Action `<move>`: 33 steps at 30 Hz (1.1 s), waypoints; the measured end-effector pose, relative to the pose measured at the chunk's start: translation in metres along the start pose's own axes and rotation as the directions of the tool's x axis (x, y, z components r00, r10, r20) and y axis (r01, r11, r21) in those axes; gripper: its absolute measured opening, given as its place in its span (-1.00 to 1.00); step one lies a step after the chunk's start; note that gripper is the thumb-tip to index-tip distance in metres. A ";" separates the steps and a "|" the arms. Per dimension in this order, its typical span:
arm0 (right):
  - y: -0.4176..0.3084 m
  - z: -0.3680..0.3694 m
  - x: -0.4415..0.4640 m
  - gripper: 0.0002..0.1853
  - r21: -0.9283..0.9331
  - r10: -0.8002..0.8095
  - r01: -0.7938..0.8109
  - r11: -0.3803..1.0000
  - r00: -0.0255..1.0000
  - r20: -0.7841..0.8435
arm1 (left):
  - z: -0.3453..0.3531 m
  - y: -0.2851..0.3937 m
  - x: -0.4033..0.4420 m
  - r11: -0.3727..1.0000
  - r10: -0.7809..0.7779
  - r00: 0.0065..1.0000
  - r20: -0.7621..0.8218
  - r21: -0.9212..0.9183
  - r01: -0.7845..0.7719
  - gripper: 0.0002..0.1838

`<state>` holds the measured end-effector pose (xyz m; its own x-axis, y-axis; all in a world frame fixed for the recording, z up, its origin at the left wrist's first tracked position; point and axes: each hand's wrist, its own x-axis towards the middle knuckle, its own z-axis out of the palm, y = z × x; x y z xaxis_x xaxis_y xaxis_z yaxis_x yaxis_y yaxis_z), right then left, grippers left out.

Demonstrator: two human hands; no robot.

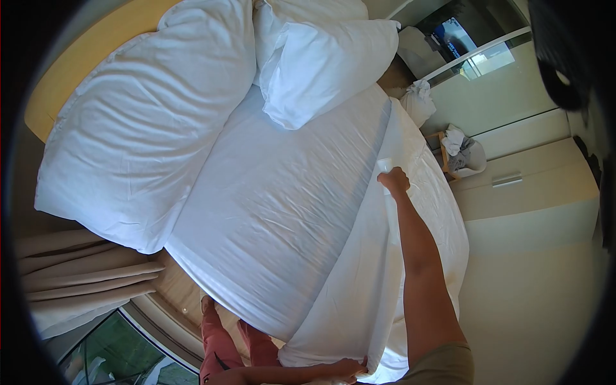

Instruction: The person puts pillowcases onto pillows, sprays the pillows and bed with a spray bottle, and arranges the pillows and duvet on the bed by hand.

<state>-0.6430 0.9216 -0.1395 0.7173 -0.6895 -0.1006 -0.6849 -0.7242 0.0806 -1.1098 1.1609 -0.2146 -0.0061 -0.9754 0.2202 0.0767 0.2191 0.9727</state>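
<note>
A loose white sheet (pixel 340 308) lies along the right side of the bed, its edge running slantwise over the smoother bottom sheet (pixel 276 192). My right hand (pixel 395 181), at the end of an outstretched arm, is closed around a bunched fold of that loose sheet, partway up the bed. Down at the bottom of the view, my left hand (pixel 348 369) grips the same sheet near its lower corner. That hand is partly cut off by the frame, but its fingers look wrapped on the cloth.
White pillows (pixel 141 122) lie against the yellow headboard (pixel 70 77). Beige curtains (pixel 90 269) hang at the left beside a glass pane (pixel 122 353). A chair with cloths (pixel 465 154) and a cabinet (pixel 526 186) stand beyond the bed. My legs (pixel 221 346) are beside the mattress.
</note>
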 end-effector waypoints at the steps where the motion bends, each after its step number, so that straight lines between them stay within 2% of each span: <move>1: -0.007 0.001 0.017 -0.43 0.002 -0.011 0.011 1.000 1.000 -0.005 | 0.001 -0.009 0.003 1.000 0.005 1.000 -0.003 -0.029 -0.006 -0.63; 4: -0.020 0.005 0.045 -0.50 0.180 0.154 -0.139 0.974 0.985 -0.075 | 0.006 -0.028 0.017 0.996 -0.017 1.000 0.021 -0.091 0.019 -0.63; 5: -0.023 -0.003 0.047 -0.52 0.283 0.206 -0.184 0.941 0.977 -0.050 | 0.007 -0.033 0.020 0.994 -0.021 0.999 0.029 -0.104 0.024 -0.64; 6: -0.020 0.005 0.062 -0.52 0.279 0.201 -0.181 0.943 0.978 -0.047 | 0.009 -0.037 0.024 0.993 -0.025 0.999 0.036 -0.115 0.029 -0.64; 8: 0.002 0.026 0.104 -0.53 0.509 0.224 -0.142 0.849 0.969 -0.103 | 0.013 -0.043 0.029 0.990 -0.031 0.999 0.043 -0.136 0.036 -0.64; 9: 0.010 0.031 0.115 -0.53 0.499 0.225 -0.152 0.853 0.970 -0.089 | 0.016 -0.044 0.030 0.988 -0.034 0.998 0.046 -0.148 0.040 -0.64; 11: 0.024 0.040 0.130 -0.52 0.780 0.224 -0.135 0.611 0.975 -0.006 | 0.021 -0.045 0.030 0.985 -0.038 0.998 0.058 -0.166 0.047 -0.64; 14: 0.042 0.042 0.134 -0.50 0.838 0.227 -0.148 0.526 0.973 0.030 | 0.026 -0.041 0.030 0.984 -0.033 0.996 0.083 -0.171 0.047 -0.65; 16: 0.039 0.025 0.105 -0.56 0.843 0.268 -0.157 0.515 0.963 0.016 | 0.025 -0.036 0.028 0.985 -0.030 0.995 0.097 -0.164 0.045 -0.65; 18: 0.035 0.007 0.071 -0.64 0.915 -0.025 -0.208 0.346 0.973 0.231 | 0.025 -0.032 0.025 0.988 -0.024 0.994 0.103 -0.149 0.039 -0.65; 19: 0.028 -0.001 0.054 -0.64 0.918 -0.024 -0.207 0.337 0.973 0.228 | 0.024 -0.029 0.023 0.990 -0.018 0.994 0.105 -0.137 0.033 -0.65; 21: 0.010 -0.017 0.012 -0.69 0.853 -0.220 -0.264 0.450 0.893 0.392 | 0.016 -0.015 0.014 0.992 -0.014 0.994 0.109 -0.121 0.027 -0.65; 22: -0.001 -0.029 -0.015 -0.68 0.891 -0.295 -0.253 0.377 0.879 0.375 | 0.006 -0.004 0.008 0.994 -0.034 0.993 0.109 -0.102 0.045 -0.66; 24: -0.010 -0.021 -0.040 -0.71 0.936 -0.361 -0.144 0.322 0.895 0.262 | -0.025 0.030 -0.007 0.994 -0.075 0.992 0.106 -0.065 0.082 -0.67; 26: -0.017 -0.007 -0.069 -0.76 0.927 -0.309 -0.100 0.362 0.925 0.221 | -0.041 0.055 -0.027 0.992 -0.120 0.988 0.101 -0.028 0.123 -0.68; 27: -0.023 -0.007 -0.089 -0.78 0.891 -0.284 -0.110 0.441 0.925 0.255 | -0.041 0.054 -0.038 0.997 -0.069 0.995 0.065 -0.032 0.071 -0.59; 28: -0.027 -0.009 -0.112 -0.80 0.847 -0.253 -0.125 0.517 0.923 0.291 | -0.044 0.062 -0.049 0.996 -0.078 0.994 0.074 -0.027 0.081 -0.59; 31: -0.029 -0.038 -0.184 -0.80 0.790 -0.336 -0.211 0.575 0.820 0.463 | -0.059 0.082 -0.086 0.994 -0.100 0.990 -0.103 0.026 0.104 -0.62; 32: -0.028 -0.062 -0.207 -0.80 0.797 -0.326 -0.222 0.561 0.826 0.460 | -0.075 0.096 -0.102 0.988 -0.134 0.985 -0.109 0.056 0.141 -0.64; 33: -0.024 -0.087 -0.232 -0.79 0.850 -0.408 -0.242 0.467 0.794 0.450 | -0.080 0.089 -0.119 0.988 -0.116 0.980 -0.163 0.084 0.131 -0.64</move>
<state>-0.7817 1.0985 -0.0315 0.7912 -0.2476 -0.5591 -0.6028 -0.1623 -0.7812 -1.0224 1.2952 -0.1599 0.1478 -0.9848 0.0913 -0.0088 0.0910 0.9958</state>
